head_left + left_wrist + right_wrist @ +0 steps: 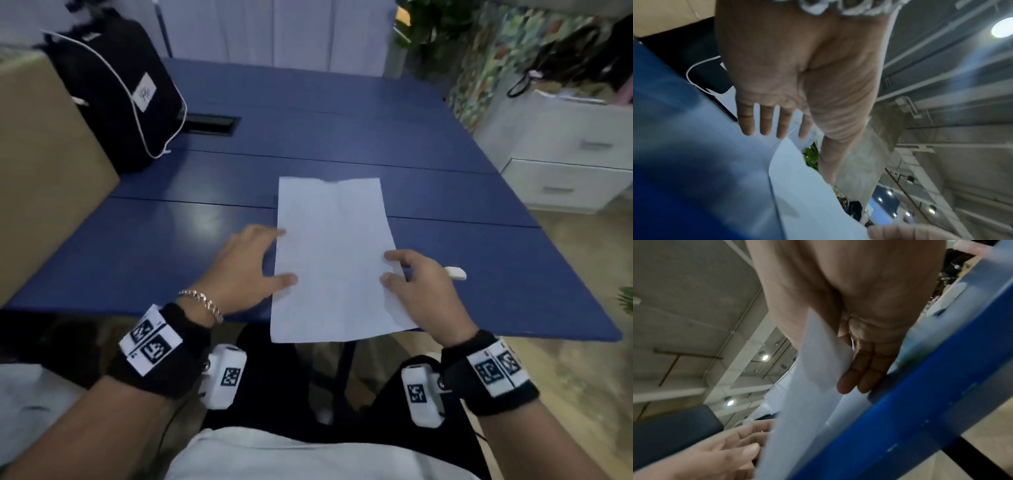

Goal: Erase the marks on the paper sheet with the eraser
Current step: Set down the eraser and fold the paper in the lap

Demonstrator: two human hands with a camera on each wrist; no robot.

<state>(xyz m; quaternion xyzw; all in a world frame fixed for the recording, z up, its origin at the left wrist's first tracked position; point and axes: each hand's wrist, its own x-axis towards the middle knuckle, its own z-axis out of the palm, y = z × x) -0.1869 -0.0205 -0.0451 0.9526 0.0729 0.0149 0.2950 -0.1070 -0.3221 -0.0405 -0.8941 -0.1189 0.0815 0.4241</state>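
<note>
A white paper sheet [334,260] lies lengthwise on the blue table [154,246], its near end hanging over the front edge. No marks show on it. My left hand [272,257] is at the sheet's left edge with straight, spread fingers and its thumb touching the paper. My right hand [388,268] pinches the right edge, thumb and forefinger on top. In the right wrist view that edge of the paper [809,386] is lifted between the thumb and the other fingers [863,373]. A small white eraser [455,273] lies on the table just right of my right hand.
At the back left stands a black bag [116,89] with a white cord, beside a cardboard box [44,154]. A cable slot [212,125] is cut into the tabletop behind it. White drawers [565,154] stand off the table's right side.
</note>
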